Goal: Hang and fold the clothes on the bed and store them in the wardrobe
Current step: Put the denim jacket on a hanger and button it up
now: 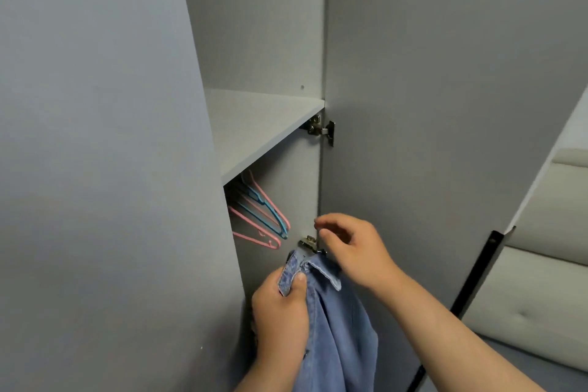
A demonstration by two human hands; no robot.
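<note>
A blue denim shirt [337,334] hangs down in front of the open wardrobe. My left hand [280,305] grips it at the collar, thumb on top of the fabric. My right hand [350,245] hovers just above the collar, beside the wardrobe's lower hinge [308,242]. Its fingers are curled, and I cannot tell whether they pinch anything. Several pink and blue hangers [264,213] hang under the grey shelf [254,130], up and to the left of my hands.
The wardrobe's left door [95,169] fills the left side of the view. The right door [429,105] stands open beside my right arm, with an upper hinge [321,129]. A beige padded headboard [547,280] shows at the far right.
</note>
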